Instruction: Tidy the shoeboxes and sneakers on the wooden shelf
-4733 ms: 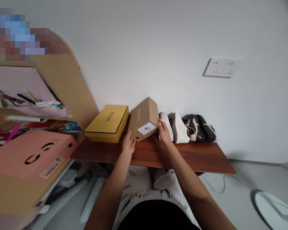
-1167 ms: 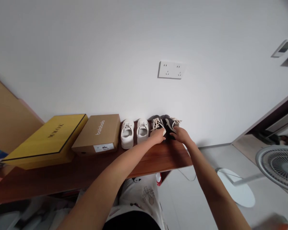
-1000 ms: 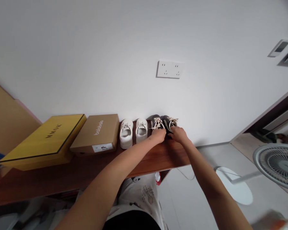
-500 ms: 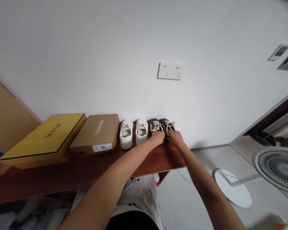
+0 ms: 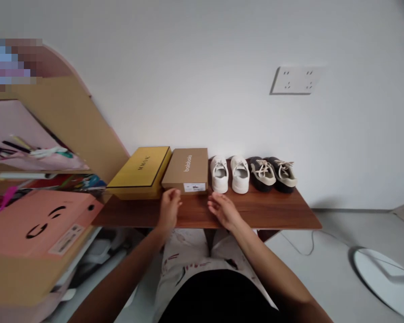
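Head view, left to right: yellow box (image 5: 139, 167); left hand (image 5: 169, 208), fingers loosely bent around nothing, contact with the brown box (image 5: 185, 168) unclear; that box, flat on the wooden table (image 5: 195, 213); right hand (image 5: 225, 211), fingers relaxed, empty; white shoes (image 5: 240, 179); black shoes (image 5: 263, 176). Any nudge seems best given gently, evenly, at both front corners.

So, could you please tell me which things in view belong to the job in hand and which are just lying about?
Likely part of the job:
brown box, nearest the left hand and right hand
yellow box
white shoes
black shoes
wooden bench beneath them

Apparently just lying about:
pink box
wall socket
white round base
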`<act>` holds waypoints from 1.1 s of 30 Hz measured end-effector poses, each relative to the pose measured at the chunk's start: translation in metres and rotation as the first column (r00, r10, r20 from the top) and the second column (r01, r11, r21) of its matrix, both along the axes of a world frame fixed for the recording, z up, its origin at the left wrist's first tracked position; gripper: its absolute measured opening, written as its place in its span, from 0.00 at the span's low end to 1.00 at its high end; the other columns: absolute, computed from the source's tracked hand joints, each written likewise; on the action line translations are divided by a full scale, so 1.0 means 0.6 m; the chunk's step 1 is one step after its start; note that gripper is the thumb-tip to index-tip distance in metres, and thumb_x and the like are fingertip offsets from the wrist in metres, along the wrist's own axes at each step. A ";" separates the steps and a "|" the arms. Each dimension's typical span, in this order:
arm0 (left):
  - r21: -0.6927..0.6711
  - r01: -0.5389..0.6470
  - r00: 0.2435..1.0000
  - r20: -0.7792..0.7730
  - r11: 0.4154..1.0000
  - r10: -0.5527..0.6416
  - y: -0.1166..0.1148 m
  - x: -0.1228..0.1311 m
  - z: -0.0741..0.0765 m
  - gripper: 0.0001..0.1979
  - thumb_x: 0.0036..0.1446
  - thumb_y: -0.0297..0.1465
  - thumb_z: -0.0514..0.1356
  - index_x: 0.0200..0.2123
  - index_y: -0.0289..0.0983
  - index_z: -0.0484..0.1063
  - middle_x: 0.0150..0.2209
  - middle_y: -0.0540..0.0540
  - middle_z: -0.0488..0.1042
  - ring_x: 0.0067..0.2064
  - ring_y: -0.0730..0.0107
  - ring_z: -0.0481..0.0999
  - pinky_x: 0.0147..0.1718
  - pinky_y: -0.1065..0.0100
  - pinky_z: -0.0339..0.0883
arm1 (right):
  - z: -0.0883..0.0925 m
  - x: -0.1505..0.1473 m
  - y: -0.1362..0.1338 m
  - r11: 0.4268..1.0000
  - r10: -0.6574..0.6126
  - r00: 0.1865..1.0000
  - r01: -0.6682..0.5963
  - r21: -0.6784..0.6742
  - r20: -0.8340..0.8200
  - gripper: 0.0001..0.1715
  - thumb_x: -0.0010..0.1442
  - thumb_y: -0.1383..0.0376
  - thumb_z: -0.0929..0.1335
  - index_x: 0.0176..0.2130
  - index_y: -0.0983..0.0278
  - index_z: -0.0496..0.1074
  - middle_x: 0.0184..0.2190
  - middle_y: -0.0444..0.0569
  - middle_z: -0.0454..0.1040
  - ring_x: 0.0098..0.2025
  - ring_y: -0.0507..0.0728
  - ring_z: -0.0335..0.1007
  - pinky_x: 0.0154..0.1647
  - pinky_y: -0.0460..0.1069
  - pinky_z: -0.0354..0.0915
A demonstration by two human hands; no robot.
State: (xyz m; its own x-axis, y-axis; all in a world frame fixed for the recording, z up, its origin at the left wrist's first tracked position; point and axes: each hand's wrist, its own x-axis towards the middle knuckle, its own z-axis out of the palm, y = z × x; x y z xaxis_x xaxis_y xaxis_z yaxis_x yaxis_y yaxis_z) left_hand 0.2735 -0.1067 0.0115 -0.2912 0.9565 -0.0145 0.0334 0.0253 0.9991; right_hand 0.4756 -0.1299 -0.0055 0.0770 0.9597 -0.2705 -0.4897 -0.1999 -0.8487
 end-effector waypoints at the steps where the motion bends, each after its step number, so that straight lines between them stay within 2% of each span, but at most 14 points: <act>1: -0.115 -0.116 0.980 0.151 0.987 0.133 0.014 -0.045 0.004 0.14 0.62 0.43 0.59 0.45 0.41 0.67 0.41 0.47 0.71 0.41 0.70 0.73 0.44 0.64 0.72 | 0.000 -0.050 0.010 0.987 0.077 0.986 -0.096 -0.128 -0.150 0.23 0.53 0.50 0.74 0.40 0.61 0.69 0.39 0.50 0.73 0.38 0.55 0.73 0.39 0.49 0.71; 3: -0.293 -0.273 0.860 0.352 0.916 0.369 0.045 -0.124 0.017 0.13 0.61 0.43 0.60 0.43 0.42 0.66 0.39 0.49 0.68 0.38 0.73 0.72 0.42 0.67 0.71 | 0.007 -0.121 0.036 0.941 0.009 0.951 -0.113 -0.318 -0.310 0.25 0.55 0.48 0.74 0.42 0.61 0.68 0.40 0.51 0.71 0.40 0.56 0.74 0.38 0.49 0.72; 5: -0.394 -0.319 0.759 0.439 0.862 0.481 0.073 -0.183 0.033 0.15 0.59 0.44 0.62 0.43 0.43 0.65 0.39 0.49 0.65 0.37 0.73 0.71 0.41 0.66 0.72 | 0.017 -0.158 0.065 0.897 -0.112 0.934 -0.052 -0.439 -0.338 0.28 0.55 0.45 0.73 0.46 0.59 0.67 0.42 0.51 0.70 0.44 0.57 0.73 0.39 0.49 0.73; 8: -0.466 -0.329 0.733 0.423 0.821 0.533 0.108 -0.234 0.052 0.18 0.54 0.44 0.66 0.41 0.43 0.65 0.37 0.51 0.64 0.35 0.72 0.69 0.40 0.63 0.72 | 0.030 -0.179 0.102 0.861 -0.258 0.927 0.094 -0.500 -0.271 0.30 0.54 0.44 0.73 0.47 0.58 0.66 0.43 0.50 0.71 0.48 0.58 0.72 0.41 0.51 0.73; 11: -0.489 -0.334 0.748 0.382 0.806 0.542 0.129 -0.245 0.057 0.14 0.53 0.38 0.65 0.38 0.41 0.64 0.34 0.52 0.63 0.31 0.74 0.67 0.34 0.66 0.70 | 0.038 -0.193 0.121 0.824 -0.420 0.891 0.296 -0.483 -0.172 0.31 0.53 0.48 0.74 0.48 0.59 0.65 0.44 0.50 0.73 0.48 0.58 0.73 0.41 0.50 0.73; 13: -0.404 -0.358 0.768 0.386 0.842 0.512 0.132 -0.239 0.052 0.13 0.52 0.35 0.64 0.38 0.41 0.63 0.35 0.52 0.65 0.32 0.73 0.68 0.33 0.66 0.70 | 0.041 -0.202 0.123 0.784 -0.529 0.843 0.441 -0.438 -0.098 0.35 0.51 0.50 0.75 0.51 0.60 0.62 0.45 0.51 0.74 0.46 0.58 0.73 0.39 0.49 0.73; 15: -0.186 -0.448 0.808 0.333 0.874 0.485 0.123 -0.232 0.042 0.14 0.51 0.35 0.63 0.39 0.40 0.63 0.37 0.50 0.68 0.36 0.68 0.72 0.36 0.62 0.71 | 0.043 -0.210 0.117 0.757 -0.610 0.793 0.582 -0.297 -0.001 0.42 0.48 0.51 0.76 0.54 0.63 0.58 0.46 0.53 0.74 0.45 0.57 0.74 0.40 0.49 0.73; 18: 0.259 -0.486 0.854 -0.063 0.835 0.516 0.094 -0.235 0.019 0.19 0.48 0.37 0.66 0.40 0.39 0.64 0.44 0.44 0.71 0.47 0.59 0.72 0.48 0.56 0.71 | 0.046 -0.214 0.096 0.711 -0.703 0.672 0.675 0.195 0.233 0.52 0.46 0.53 0.77 0.60 0.65 0.53 0.52 0.57 0.70 0.49 0.59 0.70 0.49 0.54 0.71; 20: 0.438 -0.317 0.727 -0.457 0.841 0.512 0.073 -0.249 0.005 0.18 0.48 0.38 0.67 0.40 0.37 0.66 0.46 0.39 0.70 0.53 0.52 0.70 0.54 0.51 0.66 | 0.047 -0.215 0.083 0.671 -0.736 0.527 0.487 0.560 0.424 0.53 0.47 0.54 0.77 0.62 0.66 0.53 0.54 0.60 0.66 0.54 0.63 0.65 0.55 0.59 0.66; 22: 0.423 -0.083 0.508 -0.761 0.902 0.403 0.057 -0.265 -0.007 0.13 0.52 0.36 0.64 0.39 0.36 0.69 0.45 0.36 0.70 0.53 0.47 0.69 0.55 0.47 0.63 | 0.045 -0.216 0.076 0.668 -0.724 0.348 0.141 0.731 0.595 0.46 0.51 0.58 0.74 0.63 0.66 0.56 0.54 0.61 0.66 0.55 0.66 0.62 0.57 0.61 0.63; 24: 0.300 0.096 0.287 -0.921 0.949 0.263 0.049 -0.278 -0.017 0.07 0.56 0.31 0.58 0.39 0.36 0.72 0.43 0.36 0.71 0.50 0.47 0.70 0.53 0.47 0.63 | 0.035 -0.215 0.080 0.698 -0.676 0.173 -0.160 0.698 0.716 0.37 0.57 0.64 0.70 0.63 0.65 0.60 0.52 0.60 0.67 0.52 0.66 0.62 0.54 0.60 0.62; 27: 0.156 0.212 0.042 -0.988 0.965 0.150 0.052 -0.286 -0.030 0.11 0.59 0.26 0.53 0.40 0.37 0.74 0.42 0.36 0.72 0.47 0.49 0.70 0.49 0.51 0.64 | 0.009 -0.206 0.099 0.753 -0.591 -0.039 -0.385 0.534 0.806 0.28 0.63 0.69 0.65 0.62 0.61 0.64 0.51 0.58 0.69 0.46 0.63 0.63 0.48 0.57 0.61; 30: 0.122 0.236 -0.049 -0.989 0.964 0.137 0.065 -0.287 -0.043 0.13 0.61 0.26 0.50 0.40 0.36 0.75 0.41 0.36 0.72 0.45 0.51 0.71 0.47 0.54 0.65 | -0.022 -0.191 0.121 0.765 -0.544 -0.145 -0.491 0.417 0.827 0.26 0.67 0.71 0.60 0.62 0.60 0.66 0.50 0.58 0.71 0.42 0.61 0.62 0.45 0.55 0.60; 33: 0.181 0.255 -0.022 -0.981 0.950 0.193 0.075 -0.292 -0.058 0.11 0.61 0.31 0.53 0.40 0.35 0.73 0.40 0.35 0.72 0.45 0.50 0.71 0.46 0.53 0.66 | -0.044 -0.185 0.124 0.747 -0.541 -0.168 -0.546 0.379 0.824 0.25 0.68 0.72 0.59 0.60 0.58 0.68 0.50 0.57 0.72 0.43 0.61 0.63 0.46 0.55 0.59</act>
State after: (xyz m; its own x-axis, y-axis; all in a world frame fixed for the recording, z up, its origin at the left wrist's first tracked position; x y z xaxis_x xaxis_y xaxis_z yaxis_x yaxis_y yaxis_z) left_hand 0.0985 -0.0618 -0.0233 0.2361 0.8560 0.4599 0.9716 -0.2152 -0.0982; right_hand 0.3649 -0.0555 -0.0321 -0.3151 0.7798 0.5409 0.8881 0.4432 -0.1217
